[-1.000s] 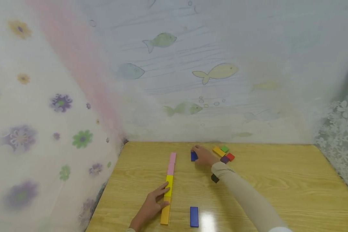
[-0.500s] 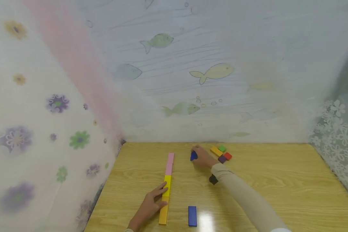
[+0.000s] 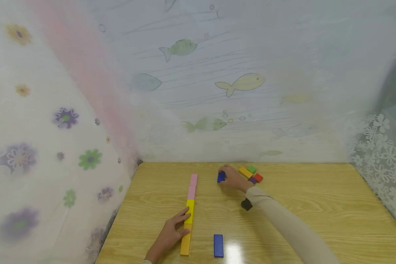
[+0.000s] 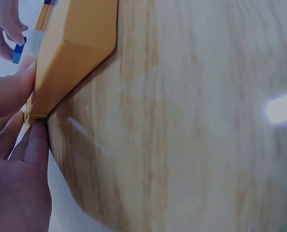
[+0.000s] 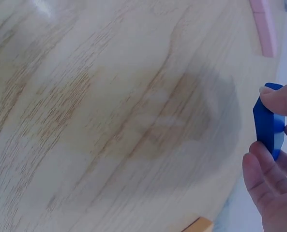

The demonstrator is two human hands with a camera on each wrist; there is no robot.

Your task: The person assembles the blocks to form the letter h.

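Blue block sat pinched in the right hand; the left hand, fingers spread, touched the 4-block row, probably steadying it.

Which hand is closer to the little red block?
Your right hand: it holds a blue block, left of the red block. Your left hand is farther away, touching the row's yellow block, nearer you.

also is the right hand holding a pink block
No, the right hand pinches a blue block, and both pink blocks lie on the table.
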